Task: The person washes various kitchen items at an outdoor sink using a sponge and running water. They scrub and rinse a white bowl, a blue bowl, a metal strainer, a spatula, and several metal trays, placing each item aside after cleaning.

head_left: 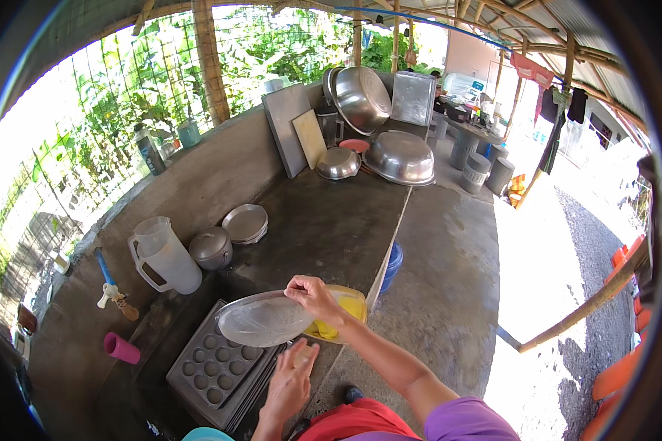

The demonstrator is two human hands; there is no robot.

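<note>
My right hand (316,299) pinches the upper right rim of a translucent, shallow oval plastic piece, a lid or basin (261,320), and holds it tilted over the dark sink area. Just below its lower right edge is my left hand (290,378), with fingers partly spread and nothing visible in them. Under the plastic piece lies a stack of grey muffin tins (197,376) with round cups. Partly hidden behind my right hand, a yellow tub (361,300) with bright yellow stuff (327,328) inside stands at the counter's edge.
Along the wall stand a plastic pitcher (157,253), a lidded pot (211,248) and round pans (246,223). A tap (112,294) and pink cup (122,348) are at left. Large metal basins (400,159) sit farther back; a blue bucket (393,266) stands beside the counter.
</note>
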